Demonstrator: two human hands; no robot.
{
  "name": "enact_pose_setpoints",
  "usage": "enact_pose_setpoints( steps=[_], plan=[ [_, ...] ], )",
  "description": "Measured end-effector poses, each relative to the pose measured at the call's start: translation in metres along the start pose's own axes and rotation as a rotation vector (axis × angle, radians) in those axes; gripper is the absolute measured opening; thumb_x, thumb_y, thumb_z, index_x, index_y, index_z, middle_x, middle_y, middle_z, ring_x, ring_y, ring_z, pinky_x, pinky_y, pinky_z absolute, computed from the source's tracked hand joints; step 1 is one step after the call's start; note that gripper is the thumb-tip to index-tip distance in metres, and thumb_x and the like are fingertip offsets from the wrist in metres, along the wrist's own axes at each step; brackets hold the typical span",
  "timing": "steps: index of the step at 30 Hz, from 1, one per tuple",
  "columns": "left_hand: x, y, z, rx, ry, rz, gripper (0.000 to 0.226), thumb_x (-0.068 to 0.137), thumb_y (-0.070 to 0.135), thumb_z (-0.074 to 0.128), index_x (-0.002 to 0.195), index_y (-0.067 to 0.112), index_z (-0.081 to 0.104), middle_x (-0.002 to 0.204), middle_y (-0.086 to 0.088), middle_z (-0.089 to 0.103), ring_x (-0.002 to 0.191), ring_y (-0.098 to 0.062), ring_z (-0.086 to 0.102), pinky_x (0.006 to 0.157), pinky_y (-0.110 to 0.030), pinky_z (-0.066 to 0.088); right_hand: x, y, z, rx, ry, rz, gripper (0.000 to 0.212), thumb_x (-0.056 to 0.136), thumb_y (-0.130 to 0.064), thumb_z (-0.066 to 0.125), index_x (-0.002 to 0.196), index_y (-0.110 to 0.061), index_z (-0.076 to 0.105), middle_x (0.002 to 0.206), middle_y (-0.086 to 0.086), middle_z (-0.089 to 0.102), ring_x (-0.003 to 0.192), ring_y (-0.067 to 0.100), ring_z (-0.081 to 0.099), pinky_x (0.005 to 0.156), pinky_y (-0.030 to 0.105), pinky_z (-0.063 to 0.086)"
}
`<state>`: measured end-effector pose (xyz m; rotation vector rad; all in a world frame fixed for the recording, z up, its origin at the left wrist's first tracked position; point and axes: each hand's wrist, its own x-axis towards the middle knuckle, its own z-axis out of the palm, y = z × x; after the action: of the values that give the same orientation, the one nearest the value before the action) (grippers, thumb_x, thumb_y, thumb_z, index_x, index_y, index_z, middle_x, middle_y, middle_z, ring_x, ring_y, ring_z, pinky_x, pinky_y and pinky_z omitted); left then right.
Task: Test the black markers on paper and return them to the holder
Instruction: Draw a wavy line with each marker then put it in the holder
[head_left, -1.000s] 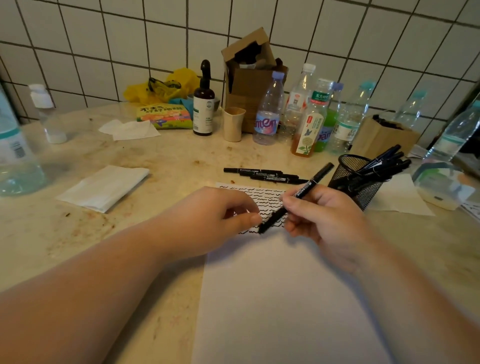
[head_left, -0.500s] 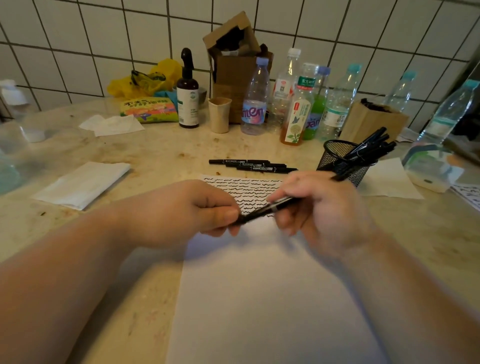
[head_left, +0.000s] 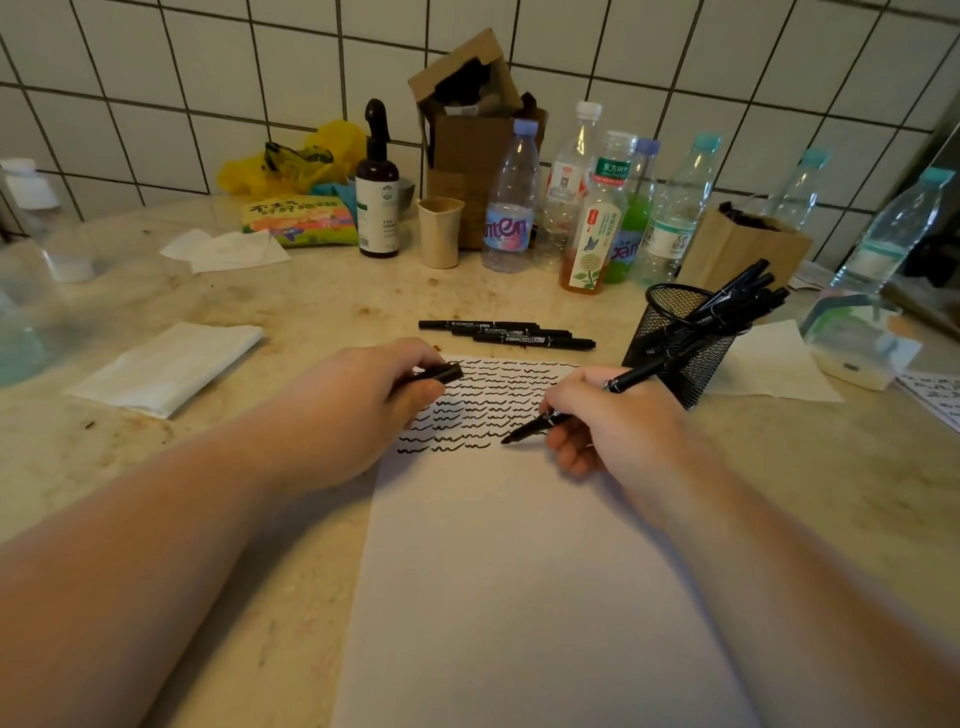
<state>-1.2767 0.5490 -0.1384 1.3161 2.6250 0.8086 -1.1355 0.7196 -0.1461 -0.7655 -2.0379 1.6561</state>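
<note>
A white paper sheet (head_left: 519, 571) lies on the counter, its far end covered in rows of black squiggles (head_left: 483, 410). My right hand (head_left: 613, 421) grips an uncapped black marker (head_left: 631, 380), its tip at the paper just right of the lowest squiggle row. My left hand (head_left: 363, 405) rests on the paper's left edge and pinches the marker's black cap (head_left: 439, 375). Three capped black markers (head_left: 509, 333) lie side by side beyond the paper. A black mesh holder (head_left: 675, 343) with several markers stands at the right.
Folded white tissue (head_left: 166, 366) lies to the left. Plastic bottles (head_left: 511, 208), a beige cup (head_left: 440, 232), a dark pump bottle (head_left: 378, 197) and a cardboard box (head_left: 472, 135) line the tiled wall. A paper napkin (head_left: 774, 364) lies right of the holder.
My left hand pulled the cap off the marker and moved left with it. My right hand turned the marker and brought its tip down to the paper.
</note>
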Motion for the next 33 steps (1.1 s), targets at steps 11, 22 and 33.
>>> enact_pose_setpoints(
  steps=[11,22,33],
  plan=[
    [0.003,-0.003,0.003,0.033,-0.021,-0.007,0.016,0.094,0.045,0.052,0.109,0.042,0.057,0.083,0.019,0.070,0.076,0.001,0.060,0.066,-0.021,0.047,0.002,0.001,0.002,-0.045,-0.052,-0.020,0.018,0.091,-0.011,0.064,0.075,-0.008,0.072,0.061,0.011,0.069,0.053,0.021,0.063,0.052,0.031,0.050],
    [0.004,-0.003,0.003,0.012,-0.022,-0.013,0.016,0.094,0.045,0.052,0.109,0.042,0.059,0.081,0.019,0.071,0.074,0.001,0.060,0.061,-0.022,0.043,0.003,0.000,-0.002,-0.066,0.009,0.006,0.017,0.087,-0.006,0.062,0.072,-0.004,0.069,0.058,0.012,0.067,0.049,0.022,0.059,0.047,0.029,0.048],
    [0.000,-0.002,0.002,0.052,-0.019,0.024,0.023,0.092,0.047,0.055,0.113,0.041,0.062,0.085,0.024,0.058,0.080,0.006,0.052,0.065,-0.011,0.040,0.001,-0.008,-0.008,0.115,0.055,-0.106,0.018,0.092,-0.014,0.067,0.074,-0.012,0.069,0.055,0.003,0.060,0.048,0.014,0.052,0.045,0.022,0.043]
  ],
)
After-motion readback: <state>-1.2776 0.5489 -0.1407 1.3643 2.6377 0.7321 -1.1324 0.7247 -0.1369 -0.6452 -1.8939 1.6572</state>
